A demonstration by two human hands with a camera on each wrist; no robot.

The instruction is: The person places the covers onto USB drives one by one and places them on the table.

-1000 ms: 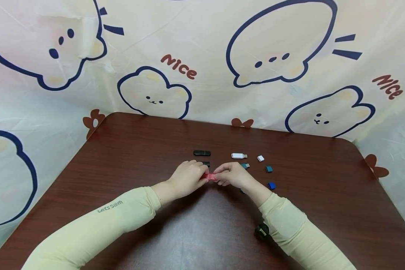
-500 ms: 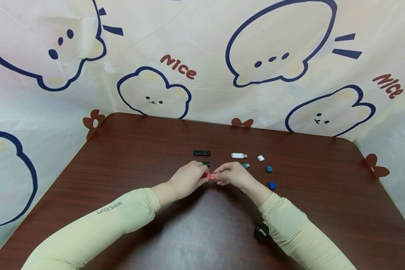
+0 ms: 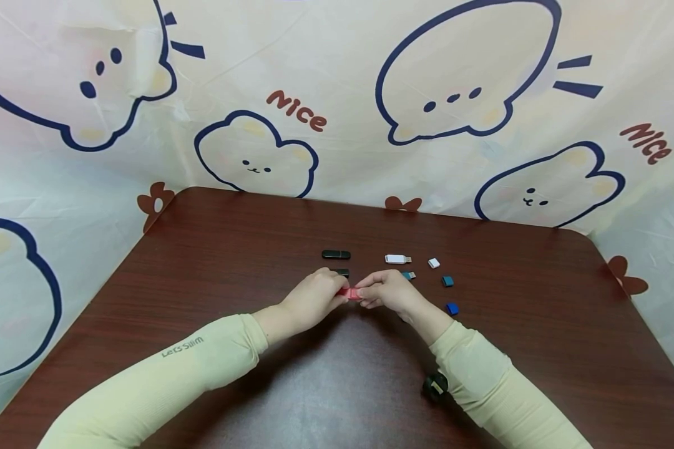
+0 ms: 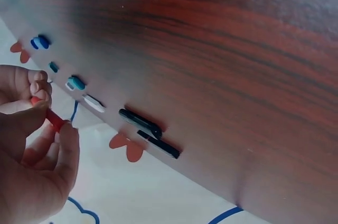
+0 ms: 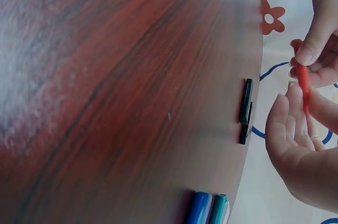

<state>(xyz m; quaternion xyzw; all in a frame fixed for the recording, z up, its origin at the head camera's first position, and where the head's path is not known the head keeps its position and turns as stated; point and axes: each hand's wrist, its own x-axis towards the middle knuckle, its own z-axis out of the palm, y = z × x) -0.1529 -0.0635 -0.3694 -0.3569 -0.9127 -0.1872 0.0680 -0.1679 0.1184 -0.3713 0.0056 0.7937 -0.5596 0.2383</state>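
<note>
Both hands hold a red USB stick [image 3: 352,293] by its two ends, raised a little in front of the person. My left hand [image 3: 311,299] pinches its left end, and my right hand [image 3: 390,291] pinches its right end between thumb and fingers. A seam crosses the stick between the hands in the head view. In the right wrist view the red stick [image 5: 303,78] runs from the upper, left hand [image 5: 322,55] to the lower, right hand [image 5: 296,155]. Fingers hide both ends.
Behind the hands lie a black USB stick [image 3: 336,254], another black one [image 3: 342,272] partly covered, a white one [image 3: 397,259] and a teal one [image 3: 409,275]. A white cap [image 3: 434,263], teal cap [image 3: 447,281] and blue cap [image 3: 452,308] lie right. A blue stick [image 5: 198,208] shows in the right wrist view.
</note>
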